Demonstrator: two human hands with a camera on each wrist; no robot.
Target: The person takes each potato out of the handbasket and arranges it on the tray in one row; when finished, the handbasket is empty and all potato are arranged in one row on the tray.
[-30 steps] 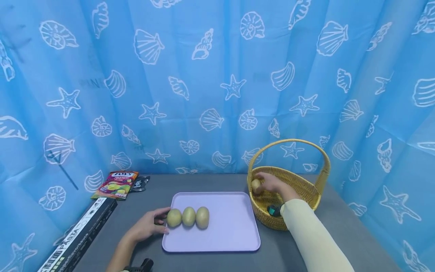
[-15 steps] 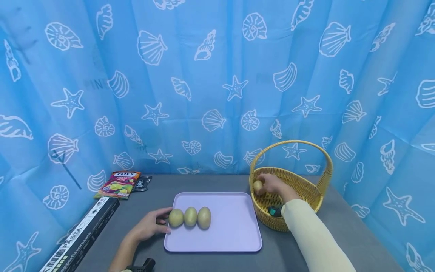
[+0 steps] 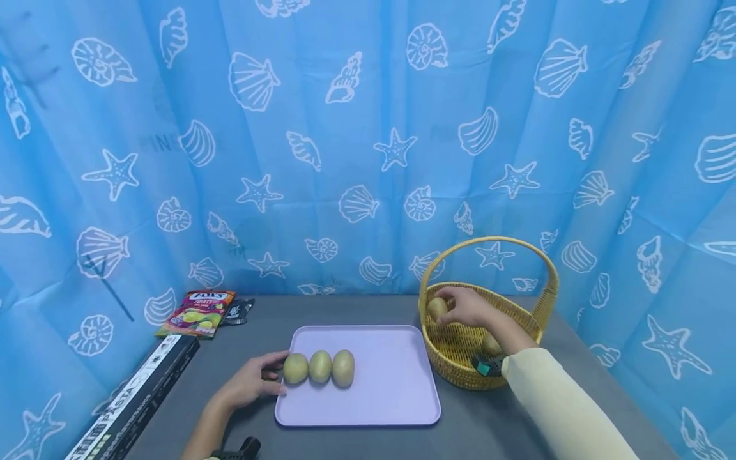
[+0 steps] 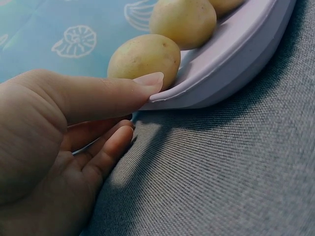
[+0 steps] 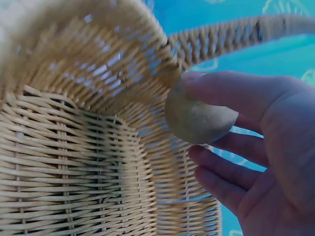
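Observation:
Three potatoes stand in a row at the left side of the lilac tray (image 3: 391, 383): a left one (image 3: 296, 368), a middle one (image 3: 320, 366) and a right one (image 3: 343, 368). My left hand (image 3: 253, 381) rests at the tray's left edge. In the left wrist view its thumb (image 4: 113, 96) lies at the rim beside the nearest potato (image 4: 147, 56); the other fingers are loosely bent. My right hand (image 3: 468, 308) pinches another potato (image 5: 197, 118) between thumb and fingers, inside the wicker basket (image 3: 454, 370). One more potato (image 3: 491, 345) lies in the basket near my right wrist.
The basket's tall handle (image 3: 489, 239) arches above my right hand. A candy bag (image 3: 198, 313) and a small black packet (image 3: 237, 311) lie at the back left. A long black and white pasta box (image 3: 135, 396) runs along the left side. A blue shell-print curtain (image 3: 368, 160) hangs behind.
My right hand has lifted its potato slightly inside the basket, and the forearm has shifted right, uncovering the other potato there. The left hand stays at the tray's edge.

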